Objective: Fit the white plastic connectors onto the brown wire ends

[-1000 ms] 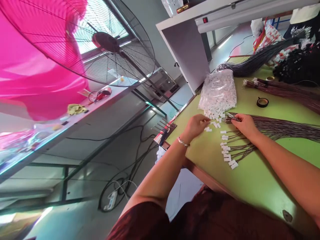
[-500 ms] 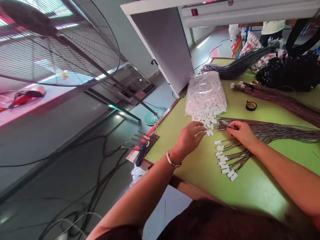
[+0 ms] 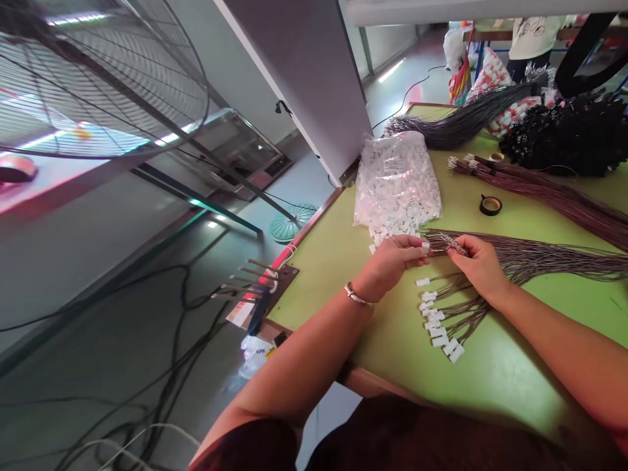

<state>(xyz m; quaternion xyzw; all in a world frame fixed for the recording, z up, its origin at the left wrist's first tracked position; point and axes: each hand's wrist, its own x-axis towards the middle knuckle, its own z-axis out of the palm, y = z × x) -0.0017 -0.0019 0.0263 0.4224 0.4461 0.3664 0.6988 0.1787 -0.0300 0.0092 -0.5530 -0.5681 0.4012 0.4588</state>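
Observation:
My left hand [image 3: 392, 260] is closed in a pinch on a small white connector, held just above the green table [image 3: 495, 366]. Facing it, my right hand [image 3: 478, 261] pinches the end of a thin brown wire from the bundle of wires [image 3: 549, 258] lying to the right. The two hands almost touch. Under them lies a fan of finished wires with white connectors [image 3: 436, 324] on their ends. A clear bag of white connectors [image 3: 397, 183] sits just beyond my left hand, with loose ones spilled at its mouth.
A roll of black tape [image 3: 490, 205] lies behind the wires. More wire bundles [image 3: 540, 186] and a heap of black parts [image 3: 569, 134] fill the far right. A large fan [image 3: 98, 78] stands on the left, with cables on the floor [image 3: 161, 392]. A white cabinet [image 3: 304, 72] stands behind the bag.
My left hand has picked a white connector from the spilled pile and lifted it toward my right hand. The right hand stayed on the wire end. The view has tilted down and right.

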